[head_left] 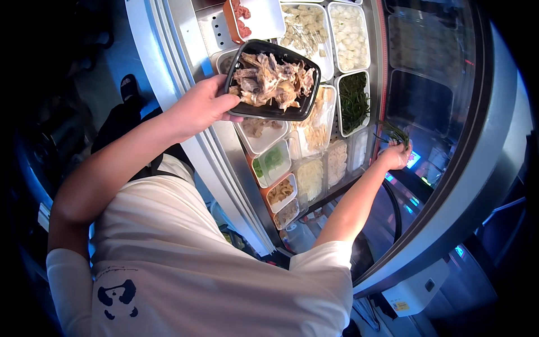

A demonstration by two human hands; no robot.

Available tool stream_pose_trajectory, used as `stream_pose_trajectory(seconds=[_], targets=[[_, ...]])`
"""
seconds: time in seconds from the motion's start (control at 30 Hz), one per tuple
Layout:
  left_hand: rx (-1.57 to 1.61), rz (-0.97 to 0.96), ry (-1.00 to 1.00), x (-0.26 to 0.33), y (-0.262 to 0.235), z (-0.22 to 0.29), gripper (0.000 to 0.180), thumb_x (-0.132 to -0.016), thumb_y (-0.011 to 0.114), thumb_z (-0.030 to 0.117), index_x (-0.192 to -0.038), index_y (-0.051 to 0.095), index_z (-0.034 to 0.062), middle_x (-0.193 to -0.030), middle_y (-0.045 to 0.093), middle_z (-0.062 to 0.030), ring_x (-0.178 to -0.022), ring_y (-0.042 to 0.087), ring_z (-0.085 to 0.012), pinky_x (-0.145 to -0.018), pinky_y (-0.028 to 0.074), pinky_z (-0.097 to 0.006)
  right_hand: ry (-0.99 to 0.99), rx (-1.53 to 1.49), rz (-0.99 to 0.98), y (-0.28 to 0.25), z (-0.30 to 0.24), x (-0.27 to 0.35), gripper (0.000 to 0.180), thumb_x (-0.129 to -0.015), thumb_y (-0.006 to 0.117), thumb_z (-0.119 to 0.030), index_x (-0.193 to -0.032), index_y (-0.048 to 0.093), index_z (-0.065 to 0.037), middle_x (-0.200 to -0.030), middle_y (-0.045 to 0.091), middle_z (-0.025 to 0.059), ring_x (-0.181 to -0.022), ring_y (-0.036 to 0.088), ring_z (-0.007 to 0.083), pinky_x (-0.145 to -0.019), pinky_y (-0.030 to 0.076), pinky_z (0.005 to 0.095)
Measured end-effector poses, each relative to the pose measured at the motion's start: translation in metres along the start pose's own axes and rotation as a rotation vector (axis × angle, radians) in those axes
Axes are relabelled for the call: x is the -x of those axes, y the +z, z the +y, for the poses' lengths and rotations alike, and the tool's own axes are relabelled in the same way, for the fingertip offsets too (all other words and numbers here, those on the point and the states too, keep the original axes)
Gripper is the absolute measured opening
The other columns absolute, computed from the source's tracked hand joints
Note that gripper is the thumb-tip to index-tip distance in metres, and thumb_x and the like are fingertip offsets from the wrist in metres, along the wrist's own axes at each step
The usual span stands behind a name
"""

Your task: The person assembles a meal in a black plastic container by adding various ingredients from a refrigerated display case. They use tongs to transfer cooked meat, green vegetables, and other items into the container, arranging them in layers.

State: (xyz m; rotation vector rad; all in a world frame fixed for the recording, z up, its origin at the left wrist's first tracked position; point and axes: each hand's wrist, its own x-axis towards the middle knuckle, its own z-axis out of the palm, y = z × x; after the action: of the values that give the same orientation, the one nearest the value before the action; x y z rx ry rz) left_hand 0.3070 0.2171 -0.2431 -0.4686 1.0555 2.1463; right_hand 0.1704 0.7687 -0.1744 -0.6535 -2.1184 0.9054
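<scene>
My left hand (208,104) is closed on the near left edge of a black plastic tray (268,114), thumb over the rim. Pieces of brownish, bony meat (272,81) are heaped in this tray, which hangs over the food containers. At the far right, my right hand (396,156) pinches a small bunch of dark green strips (396,135). Left of that hand is a white container of similar dark green strips (353,104). Both arms reach into a refrigerated display case, and the right fingers are partly hidden.
Around the hands stand white tubs of pale round pieces (349,36), pale shreds (310,180), green leaves (274,162) and brown slices (281,192). An orange-and-white tub (264,19) holds red pieces. Curved glass (432,84) borders the right side; a metal frame (185,123) runs along the left.
</scene>
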Motion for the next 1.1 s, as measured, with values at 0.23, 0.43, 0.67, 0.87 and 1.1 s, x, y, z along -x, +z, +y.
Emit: stream_pose_trajectory(seconds=[0.23,0.43,0.67,0.87,1.1], targets=[[0.062,-0.051,-0.065,-0.007,-0.001,0.007,0.044,-0.103,0.053,0.008,-0.142,0.043,-0.0076,-0.132,0.061,-0.0138,-0.11,0.067,-0.0203,-0.095,0.061,-0.035,-0.126,-0.218,-0.084,-0.004,-0.126,0.074,0.015,-0.096,0.066,0.0,-0.11,0.071,0.0,-0.092,0.071,0.0107,-0.072,0.064,0.0162,-0.056,0.051,0.0259],[0.015,-0.102,-0.108,-0.008,-0.002,0.025,0.045,-0.103,0.053,0.007,-0.144,0.041,-0.0071,-0.134,0.06,-0.0156,-0.112,0.067,-0.0212,-0.091,0.062,-0.034,-0.032,-0.471,-0.324,-0.004,-0.232,0.172,0.019,-0.101,0.059,-0.003,-0.119,0.063,0.0,-0.106,0.068,0.0109,-0.082,0.064,0.0142,-0.059,0.05,0.0223],[0.074,-0.29,-0.122,0.016,-0.016,0.055,0.043,-0.102,0.051,0.004,-0.144,0.045,-0.0047,-0.136,0.059,-0.0129,-0.118,0.065,-0.0228,-0.096,0.061,-0.037,0.242,-0.631,-0.683,0.022,-0.262,0.269,0.021,-0.101,0.063,-0.006,-0.121,0.061,-0.001,-0.106,0.067,0.01,-0.076,0.062,0.0108,-0.057,0.049,0.0197],[0.078,-0.359,-0.11,0.052,-0.031,0.079,0.04,-0.103,0.049,0.005,-0.143,0.048,0.0006,-0.136,0.061,-0.011,-0.118,0.066,-0.0232,-0.098,0.059,-0.039,0.107,-0.009,-1.203,0.001,-0.261,0.274,0.039,-0.091,0.057,0.015,-0.116,0.07,-0.01,-0.115,0.069,0.0048,-0.078,0.066,0.0119,-0.066,0.056,0.026],[0.115,-0.349,-0.18,0.069,-0.043,0.085,0.038,-0.102,0.05,0.004,-0.14,0.051,0.0022,-0.134,0.063,-0.0116,-0.117,0.066,-0.0237,-0.101,0.058,-0.041,-0.482,0.237,-1.295,-0.013,-0.311,0.256,0.04,-0.079,0.06,0.014,-0.111,0.073,-0.006,-0.114,0.071,0.0152,-0.101,0.071,0.0289,-0.083,0.058,0.0335]])
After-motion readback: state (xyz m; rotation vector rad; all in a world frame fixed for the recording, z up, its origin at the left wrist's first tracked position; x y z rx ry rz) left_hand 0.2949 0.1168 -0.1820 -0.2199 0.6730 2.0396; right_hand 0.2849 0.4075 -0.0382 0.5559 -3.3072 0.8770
